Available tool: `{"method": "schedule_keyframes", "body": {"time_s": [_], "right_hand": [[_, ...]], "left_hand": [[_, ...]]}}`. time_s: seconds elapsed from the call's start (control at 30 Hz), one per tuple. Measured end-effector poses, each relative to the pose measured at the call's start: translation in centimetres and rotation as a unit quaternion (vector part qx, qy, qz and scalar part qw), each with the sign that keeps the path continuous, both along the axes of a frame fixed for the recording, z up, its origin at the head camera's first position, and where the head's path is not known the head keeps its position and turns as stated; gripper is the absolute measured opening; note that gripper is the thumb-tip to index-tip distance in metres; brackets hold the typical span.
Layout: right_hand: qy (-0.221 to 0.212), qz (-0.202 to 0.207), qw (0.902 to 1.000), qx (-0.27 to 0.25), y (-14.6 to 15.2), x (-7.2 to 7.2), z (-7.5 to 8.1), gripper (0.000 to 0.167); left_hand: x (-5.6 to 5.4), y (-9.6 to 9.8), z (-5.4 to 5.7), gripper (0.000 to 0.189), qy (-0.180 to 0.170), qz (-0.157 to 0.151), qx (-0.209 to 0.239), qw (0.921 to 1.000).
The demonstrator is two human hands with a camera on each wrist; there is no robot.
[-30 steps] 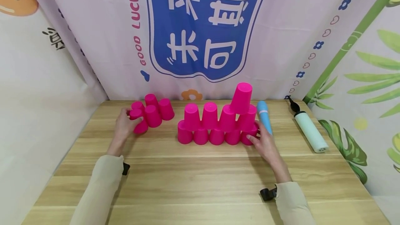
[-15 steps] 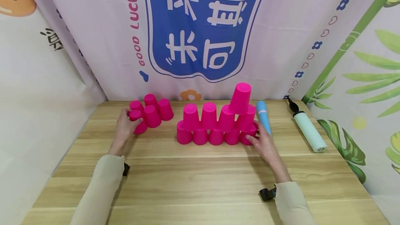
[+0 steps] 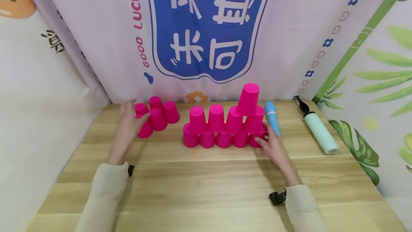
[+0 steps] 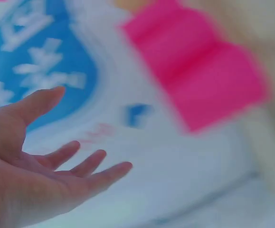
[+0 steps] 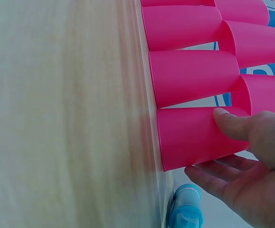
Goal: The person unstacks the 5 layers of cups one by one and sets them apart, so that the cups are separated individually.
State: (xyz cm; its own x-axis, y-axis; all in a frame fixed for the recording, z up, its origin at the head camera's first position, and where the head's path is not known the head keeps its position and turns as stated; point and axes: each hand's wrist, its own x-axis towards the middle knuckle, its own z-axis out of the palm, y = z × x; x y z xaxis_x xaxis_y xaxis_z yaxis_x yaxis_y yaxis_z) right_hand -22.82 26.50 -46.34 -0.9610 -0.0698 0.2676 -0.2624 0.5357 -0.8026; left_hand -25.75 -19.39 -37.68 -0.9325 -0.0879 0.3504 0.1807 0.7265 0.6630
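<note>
Upside-down pink cups form a stack [image 3: 223, 140]: a bottom row, a second row above it, and one top cup [image 3: 249, 99] at the right end. My right hand [image 3: 273, 148] grips the lowest right cup [image 5: 199, 135], thumb on its near side and fingers round its other side. Left of the stack stands a group of loose pink cups [image 3: 157, 120], also upside down. Beside that group is my left hand [image 3: 126, 126], which partly hides the nearest cups. The left wrist view shows the left hand with spread fingers and nothing held, apart from two blurred cups [image 4: 208, 71].
A blue stick-like object with a rounded end [image 3: 271, 117] lies behind the right hand. Farther right is a pale green hand pump [image 3: 320, 133] with a black nozzle. Printed cloth [image 3: 283, 46] hangs behind the wooden table [image 3: 206, 185].
My left hand has let go of a cup in the left group and risen slightly, its fingers opening. The right hand keeps its grip on the lowest right cup.
</note>
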Motion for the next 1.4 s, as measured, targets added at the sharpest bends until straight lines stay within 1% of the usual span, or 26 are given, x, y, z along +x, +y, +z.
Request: {"method": "schedule_keyframes", "body": {"time_s": [0.03,0.1,0.13,0.17,0.2,0.23,0.3,0.33,0.37,0.43,0.5,0.57,0.63,0.73,0.9,1.07,1.2,1.4], "right_hand": [[0.000,-0.002,1.0000,0.000,0.1,0.0,0.2,0.063],[-0.001,-0.004,1.0000,0.004,0.2,0.0,0.4,0.064],[-0.003,-0.004,1.0000,0.007,0.2,0.0,0.5,0.064],[-0.003,-0.002,0.9999,0.009,0.2,0.0,0.6,0.064],[-0.003,-0.001,0.9999,0.012,0.2,0.0,0.6,0.064],[-0.004,0.000,0.9999,0.012,0.2,0.0,0.6,0.064],[-0.002,0.001,0.9999,0.014,0.1,0.1,0.4,0.064],[0.000,0.002,0.9999,0.014,0.1,0.1,0.4,0.064],[0.001,0.002,0.9999,0.013,0.0,0.1,0.3,0.064],[0.001,0.002,0.9999,0.012,0.0,0.2,0.1,0.064],[0.002,0.001,1.0000,0.006,0.0,0.2,0.0,0.064],[0.003,0.001,1.0000,0.002,0.1,0.3,-0.1,0.064],[0.007,0.000,1.0000,0.001,0.1,0.3,-0.1,0.064],[0.015,0.001,0.9999,0.006,0.0,0.3,-0.1,0.063],[0.021,0.004,0.9997,0.008,0.0,0.3,0.2,0.063],[0.026,0.000,0.9996,0.005,0.0,0.3,0.1,0.062],[0.032,-0.002,0.9994,0.011,0.1,0.2,0.1,0.061],[0.033,-0.002,0.9994,0.011,0.0,0.2,0.0,0.061]], "left_hand": [[0.2,1.2,1.3,0.063,0.025,-0.013,0.004,0.9996],[0.7,3.8,3.8,0.061,0.058,-0.042,0.019,0.9972],[0.9,5.2,4.8,0.060,0.072,-0.059,0.026,0.9954],[1.1,6.6,5.7,0.060,0.087,-0.080,0.033,0.9925],[1.2,8.0,6.4,0.059,0.104,-0.103,0.039,0.9884],[1.4,9.5,7.0,0.059,0.114,-0.125,0.042,0.9847],[1.7,12.3,7.9,0.059,0.118,-0.171,0.047,0.9771],[1.8,13.7,8.3,0.060,0.114,-0.193,0.049,0.9732],[1.9,15.1,8.5,0.061,0.106,-0.213,0.054,0.9697],[1.9,17.6,8.9,0.066,0.076,-0.246,0.067,0.9640],[1.6,19.9,8.9,0.071,0.045,-0.268,0.078,0.9593],[1.1,21.9,8.7,0.078,0.015,-0.279,0.085,0.9565],[0.5,23.4,8.3,0.082,-0.010,-0.285,0.088,0.9545],[-0.2,24.9,7.6,0.084,-0.017,-0.277,0.079,0.9575],[-0.7,25.6,6.8,0.080,-0.009,-0.263,0.076,0.9618],[-0.8,25.7,6.3,0.071,-0.008,-0.271,0.081,0.9592],[-0.9,26.0,6.1,0.068,-0.013,-0.278,0.087,0.9567],[-1.0,26.6,5.8,0.065,-0.022,-0.272,0.082,0.9587]]}}
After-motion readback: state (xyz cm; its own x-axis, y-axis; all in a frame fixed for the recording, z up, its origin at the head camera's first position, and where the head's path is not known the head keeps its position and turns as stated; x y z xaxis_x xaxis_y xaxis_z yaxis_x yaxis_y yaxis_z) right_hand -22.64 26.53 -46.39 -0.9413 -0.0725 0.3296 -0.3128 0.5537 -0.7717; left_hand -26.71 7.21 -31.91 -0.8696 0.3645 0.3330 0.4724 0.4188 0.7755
